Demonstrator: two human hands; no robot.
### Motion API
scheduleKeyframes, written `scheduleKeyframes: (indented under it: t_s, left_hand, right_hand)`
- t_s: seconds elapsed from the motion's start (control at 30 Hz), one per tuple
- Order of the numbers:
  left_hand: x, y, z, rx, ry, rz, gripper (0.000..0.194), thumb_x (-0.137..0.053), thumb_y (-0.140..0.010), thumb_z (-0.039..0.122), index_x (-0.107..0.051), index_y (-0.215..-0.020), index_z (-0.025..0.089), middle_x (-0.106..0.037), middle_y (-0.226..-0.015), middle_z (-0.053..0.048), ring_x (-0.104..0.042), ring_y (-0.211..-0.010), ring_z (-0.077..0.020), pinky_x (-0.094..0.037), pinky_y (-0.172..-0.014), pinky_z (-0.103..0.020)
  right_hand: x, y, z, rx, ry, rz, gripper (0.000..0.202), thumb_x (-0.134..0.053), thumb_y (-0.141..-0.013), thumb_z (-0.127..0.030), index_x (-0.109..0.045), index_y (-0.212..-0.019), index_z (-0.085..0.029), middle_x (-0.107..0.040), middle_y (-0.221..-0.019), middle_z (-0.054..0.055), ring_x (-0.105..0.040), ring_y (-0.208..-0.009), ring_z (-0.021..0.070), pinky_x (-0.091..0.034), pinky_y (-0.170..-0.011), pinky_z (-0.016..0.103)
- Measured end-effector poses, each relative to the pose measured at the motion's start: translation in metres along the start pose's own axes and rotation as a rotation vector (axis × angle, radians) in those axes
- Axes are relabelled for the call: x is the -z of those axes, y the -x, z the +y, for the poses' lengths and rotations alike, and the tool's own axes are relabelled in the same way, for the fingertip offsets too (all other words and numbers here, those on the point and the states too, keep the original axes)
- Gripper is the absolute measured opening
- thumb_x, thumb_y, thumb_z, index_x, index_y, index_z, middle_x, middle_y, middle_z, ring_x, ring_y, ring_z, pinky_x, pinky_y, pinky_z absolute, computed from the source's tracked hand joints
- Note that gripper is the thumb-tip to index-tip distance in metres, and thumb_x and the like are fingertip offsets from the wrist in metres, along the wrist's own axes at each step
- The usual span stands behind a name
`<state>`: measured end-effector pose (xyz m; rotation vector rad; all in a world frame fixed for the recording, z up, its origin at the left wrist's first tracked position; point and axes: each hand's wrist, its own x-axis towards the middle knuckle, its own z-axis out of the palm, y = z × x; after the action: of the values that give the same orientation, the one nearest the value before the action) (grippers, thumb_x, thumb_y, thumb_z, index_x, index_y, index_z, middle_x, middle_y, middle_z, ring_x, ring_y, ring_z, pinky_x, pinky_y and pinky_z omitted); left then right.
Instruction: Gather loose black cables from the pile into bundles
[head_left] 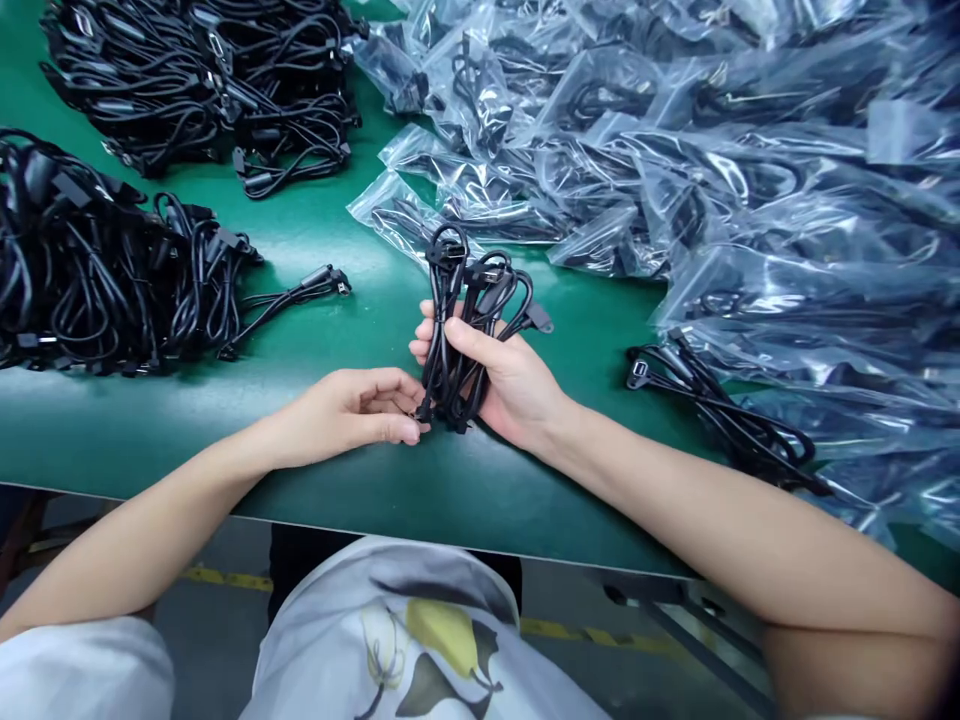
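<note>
Bundled black cables (457,345) stand upright in my right hand (510,375), whose thumb presses across their front while the fingers wrap behind. Small plugs and a flat tab stick out at the top of the bundles. At their lower left end, my left hand (360,415) pinches a small black connector (423,412) between thumb and fingers. A single cable (304,288) with its plug pointing right lies on the green table just beyond my left hand. Another black cable bundle (720,405) rests to the right of my right forearm.
Loose cable bundles form a heap (112,260) at the left and another pile (202,85) at the back left. Clear plastic bags (600,180) with cables inside cover the back and right. The green table's (330,505) front edge runs close to my body.
</note>
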<state>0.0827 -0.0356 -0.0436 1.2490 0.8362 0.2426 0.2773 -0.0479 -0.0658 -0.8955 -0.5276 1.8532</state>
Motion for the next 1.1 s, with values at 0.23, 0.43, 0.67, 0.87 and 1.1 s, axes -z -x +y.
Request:
scheduleKeyframes:
  t_s: [0.23,0.43,0.67,0.87,1.1]
  left_hand:
    - [-0.005,0.000,-0.004,-0.033,-0.093,0.101,0.018,-0.076,-0.079,0.026,-0.060,-0.079,0.017,-0.064,-0.065,0.002,-0.061,-0.060,-0.0117,-0.049,-0.060,-0.023]
    - [-0.005,0.001,-0.003,-0.093,-0.272,0.163,0.016,-0.072,-0.081,0.028,-0.060,-0.079,0.018,-0.064,-0.065,0.002,-0.059,-0.060,-0.0118,-0.046,-0.058,-0.022]
    - [-0.005,0.001,-0.005,-0.131,-0.340,0.174,0.019,-0.072,-0.083,0.031,-0.059,-0.077,0.019,-0.062,-0.066,0.004,-0.056,-0.061,-0.0110,-0.043,-0.058,-0.022]
    - [0.006,0.005,0.000,-0.118,-0.280,0.108,0.018,-0.076,-0.080,0.030,-0.063,-0.084,0.018,-0.065,-0.077,0.001,-0.059,-0.071,-0.0127,-0.047,-0.068,-0.025]
    - [0.016,0.002,0.000,-0.309,-0.004,0.437,0.035,-0.077,-0.078,0.031,-0.057,-0.103,0.019,-0.062,-0.089,-0.001,-0.058,-0.080,-0.0131,-0.049,-0.075,-0.025]
  right_hand:
    - [0.000,0.000,-0.001,0.035,0.000,-0.062,0.023,-0.080,-0.077,-0.033,-0.075,-0.098,-0.026,-0.076,-0.096,-0.002,-0.070,-0.099,0.0170,-0.056,-0.093,0.032]
    - [0.000,-0.001,-0.001,0.029,0.025,-0.068,0.025,-0.082,-0.076,-0.036,-0.075,-0.098,-0.027,-0.075,-0.096,-0.002,-0.070,-0.098,0.0175,-0.056,-0.093,0.033]
    - [0.000,-0.001,-0.001,0.010,0.029,-0.088,0.030,-0.083,-0.075,-0.036,-0.075,-0.103,-0.026,-0.077,-0.099,0.000,-0.070,-0.098,0.0187,-0.057,-0.091,0.033]
    - [-0.004,0.001,-0.001,0.021,0.087,-0.120,0.035,-0.084,-0.074,-0.033,-0.075,-0.107,-0.024,-0.072,-0.085,-0.002,-0.065,-0.080,0.0136,-0.053,-0.080,0.028]
    - [-0.008,0.004,0.001,0.051,0.494,-0.075,0.025,-0.086,-0.065,-0.035,-0.068,-0.071,-0.020,-0.063,-0.063,-0.003,-0.055,-0.059,0.0141,-0.046,-0.062,0.029]
